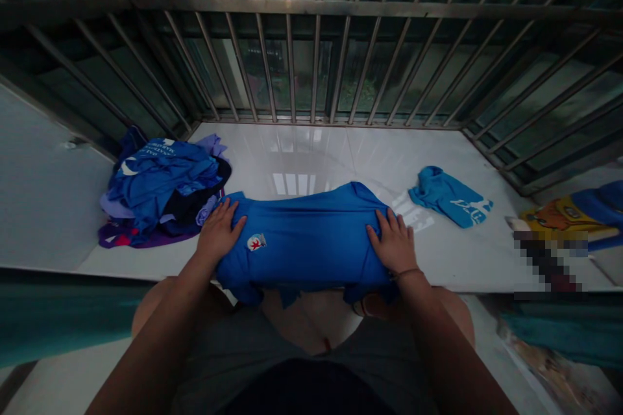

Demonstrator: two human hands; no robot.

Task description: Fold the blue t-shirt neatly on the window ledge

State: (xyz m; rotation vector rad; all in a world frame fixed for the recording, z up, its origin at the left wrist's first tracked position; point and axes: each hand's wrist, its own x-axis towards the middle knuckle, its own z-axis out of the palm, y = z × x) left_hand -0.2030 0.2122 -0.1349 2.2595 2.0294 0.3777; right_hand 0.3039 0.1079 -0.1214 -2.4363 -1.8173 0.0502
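A blue shirt [306, 233] lies spread across the white ledge in front of me, its near edge hanging over the ledge's front. A small white and red emblem [256, 243] shows on its left part. My left hand [221, 226] rests flat on the shirt's left end, fingers stretched out. On the right end, my right hand [395, 239] lies the same way, fingers spread on the cloth; a thin band circles that wrist. Neither hand grips the fabric.
A heap of blue and purple clothes [163, 188] sits at the left on the ledge [311, 149]. A folded lighter-blue shirt [452, 197] lies to the right. Farther right is a yellow and blue item [569, 213]. Metal window bars [316, 64] close off the back.
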